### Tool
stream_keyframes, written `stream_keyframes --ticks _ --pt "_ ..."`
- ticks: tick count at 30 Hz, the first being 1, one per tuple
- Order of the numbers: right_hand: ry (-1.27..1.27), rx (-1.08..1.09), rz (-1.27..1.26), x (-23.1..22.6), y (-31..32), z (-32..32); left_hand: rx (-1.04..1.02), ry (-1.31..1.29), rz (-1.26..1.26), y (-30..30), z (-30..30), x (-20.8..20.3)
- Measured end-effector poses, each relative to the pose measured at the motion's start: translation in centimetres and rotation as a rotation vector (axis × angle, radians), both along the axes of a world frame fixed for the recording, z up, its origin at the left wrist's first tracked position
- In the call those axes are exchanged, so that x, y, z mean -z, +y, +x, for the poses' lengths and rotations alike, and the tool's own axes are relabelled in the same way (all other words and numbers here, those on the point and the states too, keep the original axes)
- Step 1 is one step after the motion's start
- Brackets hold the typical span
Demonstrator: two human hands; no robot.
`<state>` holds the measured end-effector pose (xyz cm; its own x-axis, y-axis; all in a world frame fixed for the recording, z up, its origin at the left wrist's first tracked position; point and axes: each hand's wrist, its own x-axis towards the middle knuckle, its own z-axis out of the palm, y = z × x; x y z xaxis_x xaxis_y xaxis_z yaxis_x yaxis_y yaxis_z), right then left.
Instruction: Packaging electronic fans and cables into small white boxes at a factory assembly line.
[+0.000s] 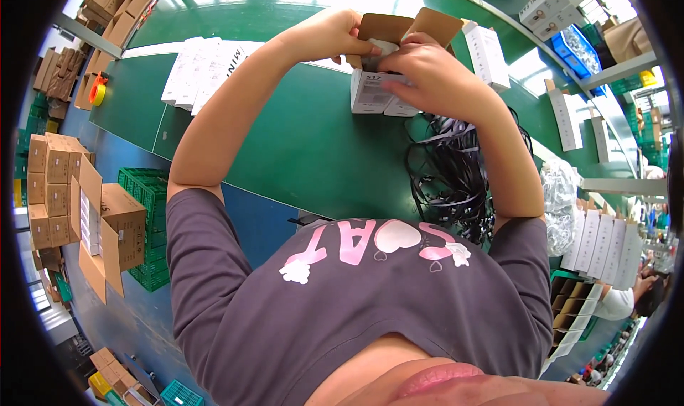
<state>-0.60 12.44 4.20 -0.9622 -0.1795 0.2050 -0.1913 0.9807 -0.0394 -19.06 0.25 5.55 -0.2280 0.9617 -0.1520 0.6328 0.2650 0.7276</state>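
The small white box [372,92] stands upright on the green table [299,149], its brown flaps open at the top, both hands meeting over its mouth. It looks light and thin-walled, likely to dent if squeezed, so the stiffer corners and flap edges are the safest places to take it. The left hand [329,34] pinches one flap, fingers closed on the card; the right hand [431,71] presses something pale into the opening, fingers curled over the box top. Just right of the grip lies a tangle of black straps [449,171], beyond it more white boxes [488,53]; left, flat white cartons [196,71]. Brown cartons [78,214] crowd the floor farther left.
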Motion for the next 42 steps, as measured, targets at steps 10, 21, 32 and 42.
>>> stream_keyframes --ticks 10,21,32,42 --pt "0.429 0.268 -0.603 4.0 -6.7 4.6 -0.148 -0.74 0.322 -5.8 -0.9 3.4" --pt "0.51 0.252 -0.795 6.9 -6.9 3.0 -0.017 -0.182 0.861 -7.1 3.6 9.5" --pt "0.567 0.233 -0.816 6.7 -7.1 2.8 -0.097 0.472 0.71 -7.9 5.3 6.6" --pt "0.695 0.177 -0.654 8.0 -7.0 2.8 -0.359 0.471 0.93 -6.0 7.8 14.3"
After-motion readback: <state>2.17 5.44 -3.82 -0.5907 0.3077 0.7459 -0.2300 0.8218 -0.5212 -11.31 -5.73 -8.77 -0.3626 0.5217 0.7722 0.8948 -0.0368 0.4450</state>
